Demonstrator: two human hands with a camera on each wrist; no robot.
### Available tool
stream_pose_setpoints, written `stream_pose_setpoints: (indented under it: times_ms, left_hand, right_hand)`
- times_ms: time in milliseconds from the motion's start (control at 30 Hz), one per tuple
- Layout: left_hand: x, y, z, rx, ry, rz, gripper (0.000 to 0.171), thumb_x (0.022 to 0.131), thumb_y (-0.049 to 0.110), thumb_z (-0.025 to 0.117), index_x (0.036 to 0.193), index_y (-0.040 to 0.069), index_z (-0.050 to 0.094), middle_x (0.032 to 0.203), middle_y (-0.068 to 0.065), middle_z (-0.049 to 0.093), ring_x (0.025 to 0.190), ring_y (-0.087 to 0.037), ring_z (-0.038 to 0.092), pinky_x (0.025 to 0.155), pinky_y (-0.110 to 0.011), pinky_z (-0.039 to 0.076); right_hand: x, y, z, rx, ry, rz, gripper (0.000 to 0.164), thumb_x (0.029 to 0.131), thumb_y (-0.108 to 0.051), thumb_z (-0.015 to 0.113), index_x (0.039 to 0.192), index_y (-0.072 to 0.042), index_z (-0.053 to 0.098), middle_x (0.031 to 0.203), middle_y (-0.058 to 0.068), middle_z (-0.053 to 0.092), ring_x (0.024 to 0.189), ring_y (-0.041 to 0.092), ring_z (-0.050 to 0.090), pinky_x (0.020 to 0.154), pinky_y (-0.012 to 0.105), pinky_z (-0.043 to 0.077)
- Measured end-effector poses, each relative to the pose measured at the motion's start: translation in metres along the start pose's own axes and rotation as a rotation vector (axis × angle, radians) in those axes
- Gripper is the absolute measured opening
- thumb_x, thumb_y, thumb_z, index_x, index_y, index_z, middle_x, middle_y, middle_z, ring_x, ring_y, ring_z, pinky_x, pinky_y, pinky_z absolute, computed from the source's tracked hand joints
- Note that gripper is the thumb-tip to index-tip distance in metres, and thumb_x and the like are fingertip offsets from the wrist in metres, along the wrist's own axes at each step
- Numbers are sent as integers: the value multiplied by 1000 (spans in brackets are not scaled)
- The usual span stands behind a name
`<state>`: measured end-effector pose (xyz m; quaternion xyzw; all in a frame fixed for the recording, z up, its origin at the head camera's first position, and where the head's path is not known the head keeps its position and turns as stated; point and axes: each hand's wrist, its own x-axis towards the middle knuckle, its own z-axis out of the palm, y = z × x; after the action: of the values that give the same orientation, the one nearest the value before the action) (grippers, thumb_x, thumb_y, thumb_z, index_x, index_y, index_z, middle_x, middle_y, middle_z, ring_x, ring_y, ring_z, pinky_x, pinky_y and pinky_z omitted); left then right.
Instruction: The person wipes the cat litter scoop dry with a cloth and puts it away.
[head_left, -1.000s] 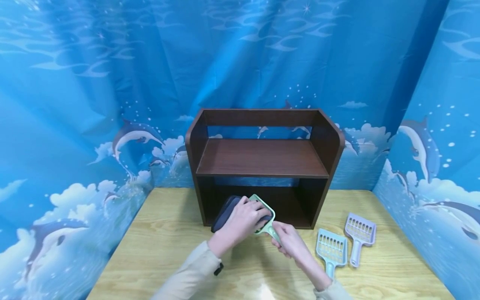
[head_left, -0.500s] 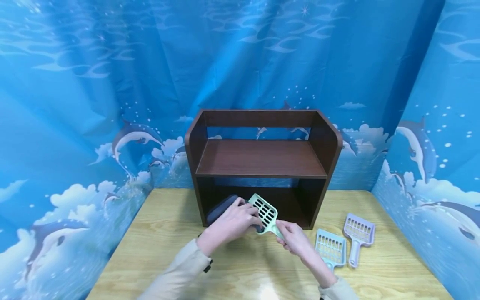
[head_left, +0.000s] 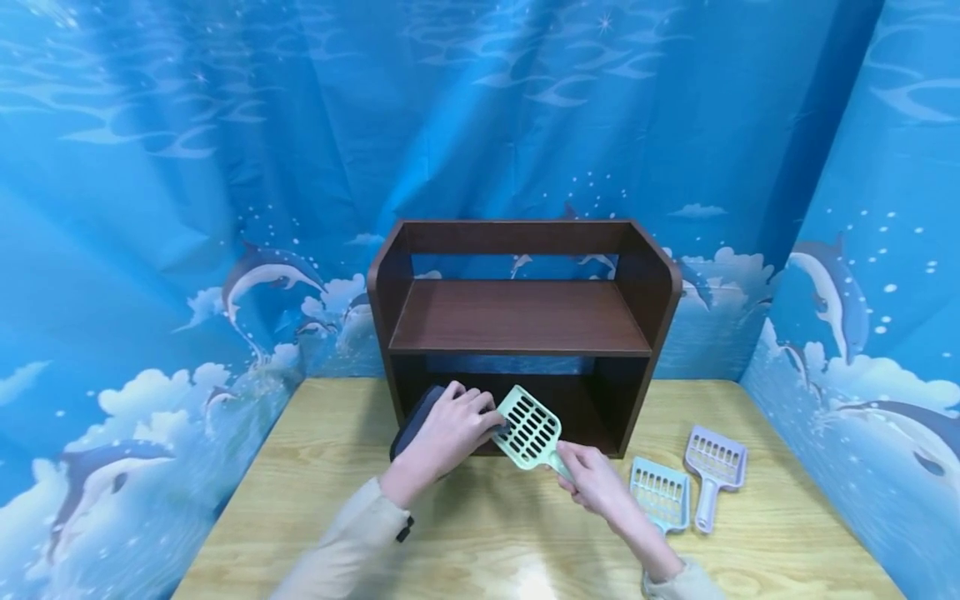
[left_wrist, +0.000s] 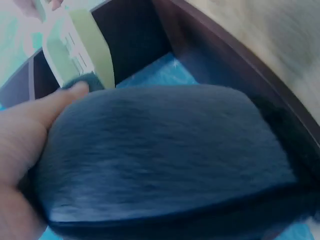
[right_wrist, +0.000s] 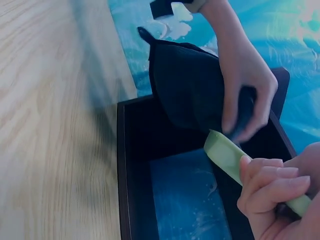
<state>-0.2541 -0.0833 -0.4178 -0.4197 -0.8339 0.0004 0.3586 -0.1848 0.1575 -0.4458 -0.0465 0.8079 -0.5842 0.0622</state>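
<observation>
My right hand grips the handle of a light green litter scoop, its slotted head raised in front of the shelf and tilted up to the left. In my left hand is a dark navy cloth, bunched between fingers and thumb. A loop shows at one corner of the cloth in the right wrist view. The bunched end lies at the left edge of the scoop head. Up close in the left wrist view, the thick, soft cloth covers most of the frame.
A dark brown two-tier shelf stands on the wooden table behind both hands. At the right lie a light blue litter scoop and a lilac litter scoop. A blue curtain with dolphins hangs around the table.
My left hand has slid left with the cloth, from across the scoop head to its left edge, so more slots show. My right hand and the green litter scoop have shifted slightly right.
</observation>
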Motion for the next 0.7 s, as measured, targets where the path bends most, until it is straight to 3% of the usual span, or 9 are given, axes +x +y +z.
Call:
stream_pose_setpoints:
  times_ms: [133,233,367,533,700]
  left_hand:
    - [9,6,7,29,90,-96,11,83,28,83,90,23,77,85,3,65,78,-17,62,76,-36,42]
    - [16,10,7,39,115,-151,10,82,22,82,90,20,76,84,0,65,78,-19,62,77,-37,43]
    - [20,17,5,100,69,-145,4,83,20,76,86,19,75,82,-1,64,76,-20,61,76,-37,42]
    - [13,27,-1,123,-5,-97,2,78,23,76,79,23,74,76,2,61,72,-18,60,72,-35,39]
    - [9,28,-1,104,-2,-103,8,76,21,80,79,22,73,76,2,61,72,-17,60,71,-34,40]
  right_hand:
    - [-2,1,11,-38,-19,-44,39,110,-24,40,108,5,68,61,-1,50,47,5,38,42,16,29]
    - [-3,2,17,-23,-26,-37,40,110,-22,39,108,6,67,61,-1,50,47,5,38,42,16,29]
    - [-1,2,16,28,-1,-21,38,110,-21,41,103,6,67,58,-1,46,45,5,34,41,16,26]
    - [2,3,7,90,16,2,39,109,-23,44,107,9,65,58,-1,45,45,3,31,41,15,24]
    - [0,5,6,91,-34,18,42,110,-25,42,111,11,64,58,-2,44,43,1,30,40,15,24]
